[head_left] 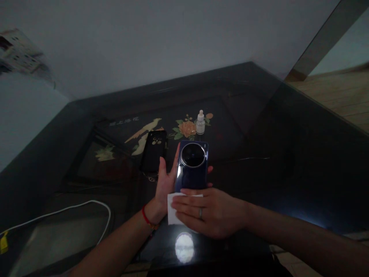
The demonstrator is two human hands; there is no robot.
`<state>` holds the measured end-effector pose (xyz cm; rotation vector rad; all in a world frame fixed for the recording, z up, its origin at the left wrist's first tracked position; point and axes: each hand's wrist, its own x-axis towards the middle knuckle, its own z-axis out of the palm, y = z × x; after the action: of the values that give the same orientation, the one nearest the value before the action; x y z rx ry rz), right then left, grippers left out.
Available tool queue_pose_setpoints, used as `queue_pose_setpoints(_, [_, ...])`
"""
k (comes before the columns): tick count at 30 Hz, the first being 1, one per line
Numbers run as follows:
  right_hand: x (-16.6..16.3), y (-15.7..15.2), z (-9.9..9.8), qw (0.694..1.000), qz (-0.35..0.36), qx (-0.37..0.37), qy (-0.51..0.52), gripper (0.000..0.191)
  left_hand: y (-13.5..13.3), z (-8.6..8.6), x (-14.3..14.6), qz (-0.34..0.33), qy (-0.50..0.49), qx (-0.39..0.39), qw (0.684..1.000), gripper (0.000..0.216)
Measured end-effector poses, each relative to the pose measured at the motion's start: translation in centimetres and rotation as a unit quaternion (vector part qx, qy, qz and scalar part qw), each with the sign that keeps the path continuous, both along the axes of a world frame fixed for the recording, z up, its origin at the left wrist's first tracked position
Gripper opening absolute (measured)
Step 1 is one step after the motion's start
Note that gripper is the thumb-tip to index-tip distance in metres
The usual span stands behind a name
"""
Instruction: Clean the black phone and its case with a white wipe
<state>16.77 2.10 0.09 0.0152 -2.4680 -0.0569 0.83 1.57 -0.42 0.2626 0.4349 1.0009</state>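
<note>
Deep blue and glossy, the phone (192, 179) is held camera side up above the dark counter (245, 184); it is cradled from beneath by the left hand (166, 188), with fingertips showing past its right edge, a finger laid along its left edge and the thumb standing clear; over its lower end a white cloth (172, 220) is spread under the flat fingers of the right hand (215, 211), though whether the cloth is gripped or only pressed cannot be told. To the left of the phone a black case (152, 154) is laid on the counter; just beyond the phone's camera end a white dropper bottle (200, 125) is stood upright; well to its left a white cable (91, 201) is looped. With the thumb off it, the smooth phone could be tipped or slid from the left hand if the cloth were pushed too hard at the lower end; the bottle could be knocked over if the phone were swung forward; the camera glass could be smeared by a stray finger.
</note>
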Motion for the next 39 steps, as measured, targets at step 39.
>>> queue_pose_setpoints(39, [-0.9, -0.3, 0.4, 0.971, -0.207, -0.123, -0.004, 0.043, -1.1, 0.8, 1.8, 0.085, 0.012, -0.004, 0.996, 0.061])
